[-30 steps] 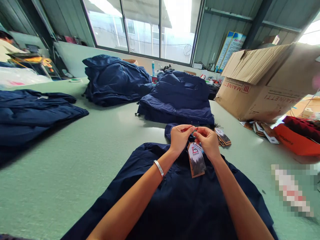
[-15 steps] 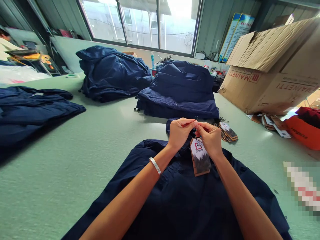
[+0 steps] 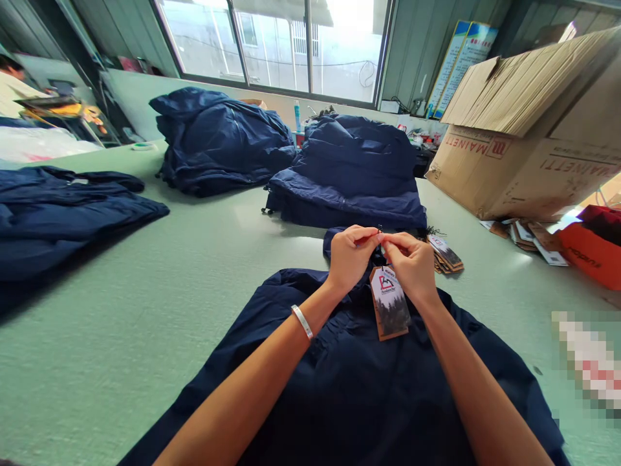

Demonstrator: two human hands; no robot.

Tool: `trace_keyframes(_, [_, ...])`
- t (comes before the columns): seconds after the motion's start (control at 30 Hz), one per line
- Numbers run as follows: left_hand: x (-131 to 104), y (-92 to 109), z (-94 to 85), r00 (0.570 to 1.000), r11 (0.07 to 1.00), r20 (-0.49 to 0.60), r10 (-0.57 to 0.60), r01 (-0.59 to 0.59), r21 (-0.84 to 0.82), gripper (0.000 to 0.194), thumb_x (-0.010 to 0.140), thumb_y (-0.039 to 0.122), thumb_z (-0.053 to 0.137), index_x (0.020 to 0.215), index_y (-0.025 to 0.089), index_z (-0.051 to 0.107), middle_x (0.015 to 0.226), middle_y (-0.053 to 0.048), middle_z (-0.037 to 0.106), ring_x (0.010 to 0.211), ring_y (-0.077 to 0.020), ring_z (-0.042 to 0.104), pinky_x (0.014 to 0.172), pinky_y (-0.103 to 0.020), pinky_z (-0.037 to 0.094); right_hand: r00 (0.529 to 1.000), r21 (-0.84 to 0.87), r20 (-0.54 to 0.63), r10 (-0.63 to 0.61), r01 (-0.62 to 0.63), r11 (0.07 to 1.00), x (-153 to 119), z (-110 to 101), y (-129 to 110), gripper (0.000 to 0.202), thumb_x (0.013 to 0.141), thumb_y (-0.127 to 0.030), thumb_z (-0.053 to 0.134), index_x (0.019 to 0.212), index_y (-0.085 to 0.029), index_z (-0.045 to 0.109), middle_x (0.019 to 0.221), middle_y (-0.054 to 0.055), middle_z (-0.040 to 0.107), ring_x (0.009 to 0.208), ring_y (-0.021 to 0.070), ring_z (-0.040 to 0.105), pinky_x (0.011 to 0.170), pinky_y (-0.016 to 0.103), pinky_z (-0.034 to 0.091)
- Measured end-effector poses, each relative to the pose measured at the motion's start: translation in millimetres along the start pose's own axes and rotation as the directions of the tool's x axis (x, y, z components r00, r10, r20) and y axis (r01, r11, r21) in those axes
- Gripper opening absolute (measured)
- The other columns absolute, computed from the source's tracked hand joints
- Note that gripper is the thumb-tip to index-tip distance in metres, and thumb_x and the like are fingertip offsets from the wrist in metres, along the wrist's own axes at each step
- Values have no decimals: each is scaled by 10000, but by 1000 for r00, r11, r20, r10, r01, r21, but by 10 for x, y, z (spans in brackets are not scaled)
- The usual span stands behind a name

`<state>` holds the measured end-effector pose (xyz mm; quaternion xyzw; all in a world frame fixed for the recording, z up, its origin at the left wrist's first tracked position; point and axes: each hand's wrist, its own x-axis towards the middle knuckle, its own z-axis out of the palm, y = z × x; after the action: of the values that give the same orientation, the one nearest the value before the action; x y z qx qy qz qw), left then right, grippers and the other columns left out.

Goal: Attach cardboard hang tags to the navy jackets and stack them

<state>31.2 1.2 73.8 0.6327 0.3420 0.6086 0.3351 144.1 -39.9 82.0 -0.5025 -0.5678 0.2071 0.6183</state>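
A navy jacket (image 3: 349, 388) lies spread on the pale green table before me, its collar end away from me. Over the collar, my left hand (image 3: 352, 255) and my right hand (image 3: 411, 264) meet fingertip to fingertip. Both are closed in a pinch on the thin black string of a hang tag; the string's fine detail between the fingers is mostly hidden. Below them hangs the hang tag (image 3: 389, 304), white and grey with a forest print and brown card behind, resting against the jacket front. A stack of similar tags (image 3: 446, 252) lies just right of my right hand.
Two piles of navy garments (image 3: 223, 142) stand at the back of the table (image 3: 160, 349). Another navy garment (image 3: 63, 220) lies at left. On the right are a large cardboard box (image 3: 519, 142), loose cards (image 3: 531, 241) and an orange bag (image 3: 589, 252). A person (image 3: 17, 84) is at far left.
Both hands stay pinched together at the collar, with only a slight shift of the right hand away from the left. The tag still hangs below. The whole view has shifted slightly.
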Motion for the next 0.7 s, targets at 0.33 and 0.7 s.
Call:
trace_keyframes(0.33, [-96,43,60,990,984,58,126,-132,118,172,831,196,614,753,200,767,730,-18,674,711,-132,573,679,-244,457,989,-124,-74,-130,120,985,7,-53,-113,148,802,-268,642,850,-187,755,856,37,648,686,129,568,569,251,440])
trace_keyframes(0.7, [-140,-69,112,997,999,66,35,-37,25,62,754,231,719,761,193,768,755,-43,698,714,-150,600,675,-266,476,991,28,-135,-2,6,1000,65,-89,-33,196,770,-337,676,829,-166,752,755,33,695,610,131,556,579,269,441])
